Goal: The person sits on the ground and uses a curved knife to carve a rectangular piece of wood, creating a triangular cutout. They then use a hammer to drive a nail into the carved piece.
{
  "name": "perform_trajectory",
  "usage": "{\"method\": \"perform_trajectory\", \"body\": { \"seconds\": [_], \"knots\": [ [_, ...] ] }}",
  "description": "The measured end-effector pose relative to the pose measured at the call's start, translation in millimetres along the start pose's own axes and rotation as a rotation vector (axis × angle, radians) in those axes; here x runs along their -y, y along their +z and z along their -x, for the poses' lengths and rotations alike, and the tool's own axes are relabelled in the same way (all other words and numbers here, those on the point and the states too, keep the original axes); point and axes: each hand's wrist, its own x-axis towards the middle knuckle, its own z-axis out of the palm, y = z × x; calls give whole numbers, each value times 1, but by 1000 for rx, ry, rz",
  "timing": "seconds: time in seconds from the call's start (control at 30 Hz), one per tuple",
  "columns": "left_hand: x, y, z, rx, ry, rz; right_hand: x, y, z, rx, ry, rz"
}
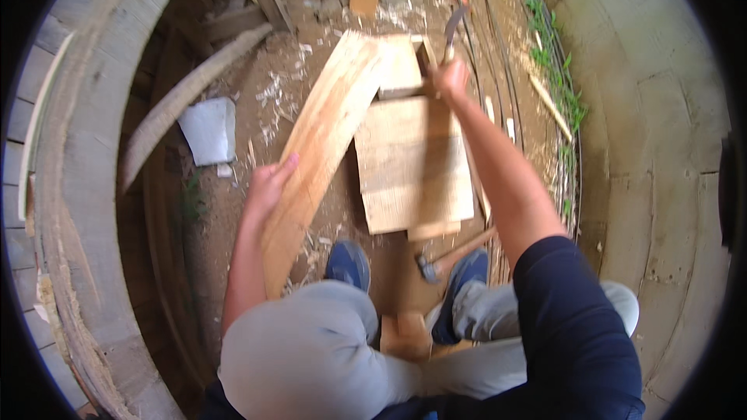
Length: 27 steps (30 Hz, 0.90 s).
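My left hand [270, 185] is closed round the left edge of a long pale plank [331, 117], its thumb lying on the face. The plank slants from beside my left knee up to a small wooden block [401, 66], where its far end rests. My right hand [451, 78] grips the light handle of a machete [454, 23], whose dark curved blade points up and away, right of the plank's far end and apart from it. Nearer me, just below the block, sits a wide piece made of pale boards [415, 163].
A hammer [455, 255] lies by my right shoe. Wood shavings [274, 97] litter the dirt. At left are a pale slab [208, 131] and a leaning pole [194, 93]. Dark cables [498, 39] run along the right, before a block wall [654, 148]. An offcut [405, 334] lies between my legs.
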Motion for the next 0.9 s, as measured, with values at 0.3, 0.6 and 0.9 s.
{"method": "perform_trajectory", "body": {
  "seconds": [0.3, 0.6, 0.9],
  "knots": [
    [-31, 60, 16, 436, -60, -573, 44, -185, 86, 311, 0, 138],
    [-45, 118, -1, 223, 199, -735, 41, -287, 260, 597, -59, 345],
    [-24, 132, 2, -24, 157, -672, 17, -212, 338, 594, -151, 287]
  ]
}}
